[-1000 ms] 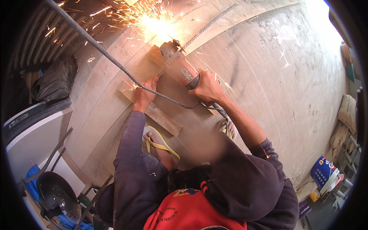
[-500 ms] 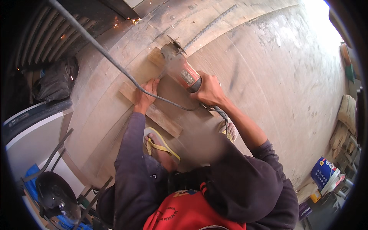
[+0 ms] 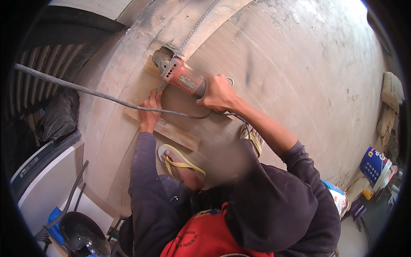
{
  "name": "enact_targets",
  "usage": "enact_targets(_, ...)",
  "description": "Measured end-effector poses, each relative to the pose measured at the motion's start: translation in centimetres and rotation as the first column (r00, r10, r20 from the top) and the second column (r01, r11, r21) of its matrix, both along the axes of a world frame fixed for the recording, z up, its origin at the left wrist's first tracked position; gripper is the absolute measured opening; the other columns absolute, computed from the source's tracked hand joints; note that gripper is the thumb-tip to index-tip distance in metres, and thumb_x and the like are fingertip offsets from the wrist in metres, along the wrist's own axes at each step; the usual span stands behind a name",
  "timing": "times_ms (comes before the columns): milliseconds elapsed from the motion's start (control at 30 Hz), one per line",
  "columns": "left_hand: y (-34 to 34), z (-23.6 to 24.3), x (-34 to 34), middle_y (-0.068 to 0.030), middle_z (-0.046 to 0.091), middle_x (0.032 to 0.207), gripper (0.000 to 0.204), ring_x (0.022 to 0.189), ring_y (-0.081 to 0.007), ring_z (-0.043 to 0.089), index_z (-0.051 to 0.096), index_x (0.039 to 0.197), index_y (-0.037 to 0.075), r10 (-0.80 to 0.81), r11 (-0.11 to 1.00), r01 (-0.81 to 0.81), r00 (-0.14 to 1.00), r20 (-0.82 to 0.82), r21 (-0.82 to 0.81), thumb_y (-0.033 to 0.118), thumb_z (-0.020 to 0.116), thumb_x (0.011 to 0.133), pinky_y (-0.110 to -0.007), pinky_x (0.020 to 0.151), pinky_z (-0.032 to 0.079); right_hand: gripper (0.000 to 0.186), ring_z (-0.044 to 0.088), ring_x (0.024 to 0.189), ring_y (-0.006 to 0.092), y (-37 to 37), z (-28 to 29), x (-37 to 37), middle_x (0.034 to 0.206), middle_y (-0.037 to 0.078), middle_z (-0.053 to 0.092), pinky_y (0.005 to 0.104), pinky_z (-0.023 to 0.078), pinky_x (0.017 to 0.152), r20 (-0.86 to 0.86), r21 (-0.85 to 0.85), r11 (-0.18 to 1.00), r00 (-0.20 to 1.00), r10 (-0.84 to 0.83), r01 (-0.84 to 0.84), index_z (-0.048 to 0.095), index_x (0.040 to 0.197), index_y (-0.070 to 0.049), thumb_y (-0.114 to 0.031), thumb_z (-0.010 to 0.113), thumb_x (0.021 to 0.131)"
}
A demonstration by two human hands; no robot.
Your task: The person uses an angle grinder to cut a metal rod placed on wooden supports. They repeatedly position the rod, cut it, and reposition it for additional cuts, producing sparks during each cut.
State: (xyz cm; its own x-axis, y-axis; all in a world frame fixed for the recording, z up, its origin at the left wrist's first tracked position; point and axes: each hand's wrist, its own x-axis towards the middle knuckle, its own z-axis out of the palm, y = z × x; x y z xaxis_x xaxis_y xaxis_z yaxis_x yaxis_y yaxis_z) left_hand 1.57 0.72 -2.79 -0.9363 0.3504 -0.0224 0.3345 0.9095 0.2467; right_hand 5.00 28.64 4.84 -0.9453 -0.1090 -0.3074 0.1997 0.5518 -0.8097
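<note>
My right hand (image 3: 219, 94) is closed around the rear of a red and grey angle grinder (image 3: 184, 77). Its thin disc (image 3: 172, 49) stands across a ribbed steel bar (image 3: 198, 26), which runs from the far edge towards me. My left hand (image 3: 150, 109) is closed on the near end of this bar, just left of the grinder; its fingertips are partly hidden. Beneath the grinder head lies a wooden block (image 3: 150, 66). A wooden plank (image 3: 177, 133) passes under my left hand. The grinder's grey cable (image 3: 98, 95) crosses over my left wrist.
My sandalled feet (image 3: 182, 165) are close behind the plank. Left stand a slatted dark panel (image 3: 47, 73), a black plastic bag (image 3: 60, 113) and a black rounded shell (image 3: 81, 231). A blue and white bucket (image 3: 376, 167) stands at the right among clutter.
Sparks flew at the upper left before; none show now. The grinder, bar and both hands appear shifted left as the whole view has moved. The cable hangs lower across the left side.
</note>
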Motion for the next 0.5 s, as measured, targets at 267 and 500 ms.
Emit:
enact_targets(267, -0.30, -0.27, -0.66, -0.0271, 0.059, 0.066, 0.033, 0.064, -0.0502, 0.057, 0.057, 0.094, 0.001, -0.034, 0.996, 0.031, 0.999, 0.031, 0.089, 0.032, 0.046, 0.099, -0.057, 0.054, 0.043, 0.056, 0.065, 0.079, 0.0436, 0.00, -0.75, -0.37, 0.080, 0.030, 0.064, 0.0463, 0.052, 0.075, 0.001, -0.007, 1.000, 1.000, -0.011, 0.011, 0.060, 0.102, 0.007, -0.022, 0.074, 0.056)
enact_targets(500, -0.37, -0.36, -0.74, -0.0277, 0.058, 0.065, 0.032, 0.064, -0.0502, 0.057, 0.058, 0.094, 0.003, -0.027, 0.994, 0.022, 0.998, 0.051, 0.109, 0.032, 0.046, 0.099, -0.057, 0.054, 0.043, 0.059, 0.066, 0.080, 0.0397, 0.07, -0.72, -0.49, 0.082, 0.027, 0.066, 0.0454, 0.051, 0.074, 0.036, 0.010, 1.000, 0.999, 0.007, -0.007, 0.061, 0.110, 0.005, -0.018, 0.074, 0.057)
